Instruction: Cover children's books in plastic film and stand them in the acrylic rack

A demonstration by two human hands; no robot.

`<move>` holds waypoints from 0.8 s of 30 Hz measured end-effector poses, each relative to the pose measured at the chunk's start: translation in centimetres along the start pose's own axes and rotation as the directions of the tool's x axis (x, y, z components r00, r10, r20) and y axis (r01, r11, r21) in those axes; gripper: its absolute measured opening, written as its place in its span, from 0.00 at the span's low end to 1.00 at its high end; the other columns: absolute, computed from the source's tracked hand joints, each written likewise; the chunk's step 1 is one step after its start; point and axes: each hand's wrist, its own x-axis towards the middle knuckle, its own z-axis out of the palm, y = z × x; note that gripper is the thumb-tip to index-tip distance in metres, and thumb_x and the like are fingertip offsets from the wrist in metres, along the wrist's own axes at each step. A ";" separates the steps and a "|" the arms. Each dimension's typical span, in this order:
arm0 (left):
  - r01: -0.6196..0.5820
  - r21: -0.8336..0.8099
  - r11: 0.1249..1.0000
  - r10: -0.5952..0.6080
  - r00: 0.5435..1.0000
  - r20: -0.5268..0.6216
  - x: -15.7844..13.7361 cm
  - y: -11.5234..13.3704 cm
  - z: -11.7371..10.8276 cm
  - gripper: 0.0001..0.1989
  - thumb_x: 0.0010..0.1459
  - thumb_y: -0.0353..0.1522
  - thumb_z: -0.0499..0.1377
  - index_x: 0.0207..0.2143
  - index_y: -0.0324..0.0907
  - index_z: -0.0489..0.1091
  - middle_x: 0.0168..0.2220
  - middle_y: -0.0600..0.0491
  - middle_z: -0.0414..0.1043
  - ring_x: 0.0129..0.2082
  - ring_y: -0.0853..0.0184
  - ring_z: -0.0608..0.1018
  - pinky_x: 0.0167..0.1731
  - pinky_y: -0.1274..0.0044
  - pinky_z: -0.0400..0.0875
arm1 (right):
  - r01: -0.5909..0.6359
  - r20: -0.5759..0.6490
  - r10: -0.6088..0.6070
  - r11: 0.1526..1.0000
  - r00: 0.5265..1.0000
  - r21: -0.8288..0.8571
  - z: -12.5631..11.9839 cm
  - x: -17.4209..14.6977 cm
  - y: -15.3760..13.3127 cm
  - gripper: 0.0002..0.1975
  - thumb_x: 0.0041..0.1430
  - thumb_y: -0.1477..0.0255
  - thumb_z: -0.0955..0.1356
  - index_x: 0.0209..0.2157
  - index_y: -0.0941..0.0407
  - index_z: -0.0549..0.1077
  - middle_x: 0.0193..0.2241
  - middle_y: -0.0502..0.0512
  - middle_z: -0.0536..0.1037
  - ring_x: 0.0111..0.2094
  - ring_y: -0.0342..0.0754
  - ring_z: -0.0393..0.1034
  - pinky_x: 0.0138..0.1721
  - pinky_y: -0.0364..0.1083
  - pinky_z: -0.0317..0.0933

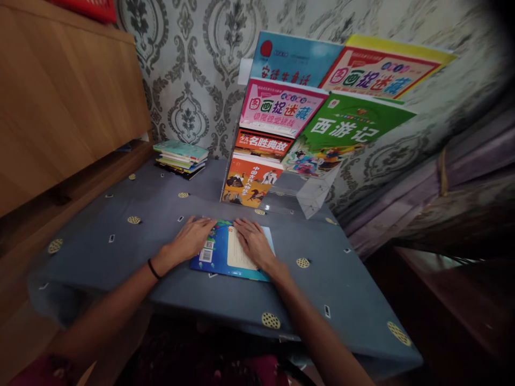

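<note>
A thin blue book lies flat on the table, with a cream text panel and a barcode facing up. My left hand rests flat over its left edge, fingers stretched toward the far side. On the right part of the cover lies my right hand, its fingers extended and pressed down. Neither hand is wrapped around the book. Behind it stands a clear display rack holding several books, among them an orange book, a pink book and a green book.
A stack of books sits at the back left of the cloth-covered table. A wooden cabinet borders the left side, with a red basket on top. Patterned wallpaper is behind, and a curtain hangs at the right.
</note>
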 end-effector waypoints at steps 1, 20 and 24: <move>-0.003 -0.008 1.000 0.003 1.000 -0.008 -0.1 -0.1 0.1 0.26 0.63 0.23 0.50 0.63 0.41 0.61 0.60 0.41 0.71 0.60 0.56 0.72 0.60 0.57 0.62 | 0.021 0.006 -0.021 1.000 1.000 0.001 0.0 0.0 -0.5 0.22 0.69 0.74 0.59 0.60 0.57 0.70 0.62 0.62 0.70 0.67 0.59 0.57 0.65 0.67 0.48; 0.016 -0.078 0.997 -0.020 0.998 -0.051 -0.3 -0.9 0.4 0.24 0.63 0.23 0.50 0.61 0.41 0.63 0.57 0.42 0.73 0.57 0.56 0.75 0.59 0.58 0.63 | 0.126 0.056 -0.127 0.992 0.990 0.024 -0.3 0.2 -0.8 0.21 0.71 0.69 0.60 0.61 0.53 0.70 0.62 0.58 0.71 0.65 0.54 0.61 0.65 0.62 0.52; 0.020 -0.067 0.998 -0.022 0.999 -0.041 -0.4 -0.4 0.2 0.20 0.69 0.30 0.48 0.62 0.43 0.62 0.59 0.45 0.72 0.57 0.59 0.75 0.60 0.59 0.62 | 0.052 0.012 -0.052 0.999 0.999 -0.010 -0.7 -1.9 1.8 0.21 0.71 0.68 0.59 0.61 0.52 0.70 0.62 0.58 0.70 0.65 0.55 0.61 0.65 0.62 0.52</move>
